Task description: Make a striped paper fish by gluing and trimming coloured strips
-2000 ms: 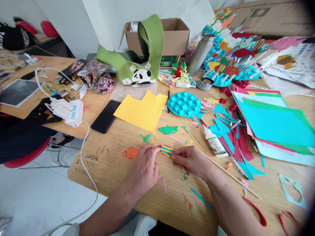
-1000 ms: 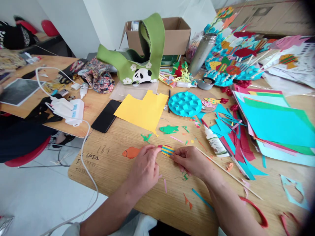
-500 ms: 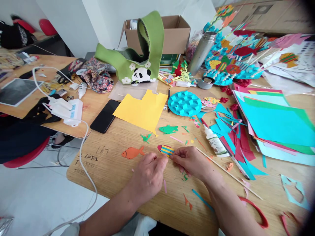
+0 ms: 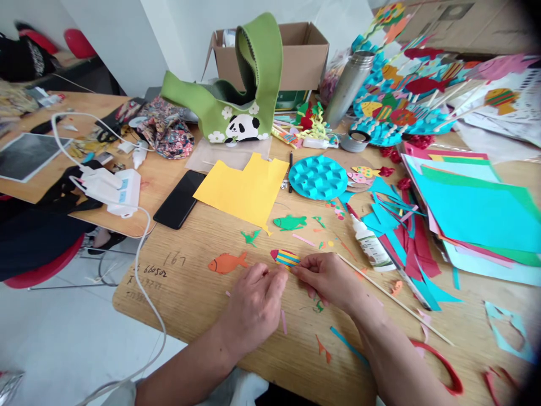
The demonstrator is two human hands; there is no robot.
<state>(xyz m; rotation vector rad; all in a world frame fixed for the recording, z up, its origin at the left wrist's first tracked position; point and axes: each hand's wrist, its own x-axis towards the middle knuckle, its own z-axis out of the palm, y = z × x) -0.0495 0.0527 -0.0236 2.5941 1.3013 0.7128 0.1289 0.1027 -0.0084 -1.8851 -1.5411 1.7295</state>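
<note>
The right hand pinches a striped fish while the left hand, its grip unclear, is at its lower edge

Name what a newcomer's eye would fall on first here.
Probably the green panda bag, standing before the cardboard box at the back. Then the paper fish on sticks, bunched at the back right. Nearer, below centre, the right hand pinches a striped paper cutout, the left hand at its lower edge.

Your left fingers now sit by the near edge of the striped fish — red tip and orange fish newly uncovered.
</note>
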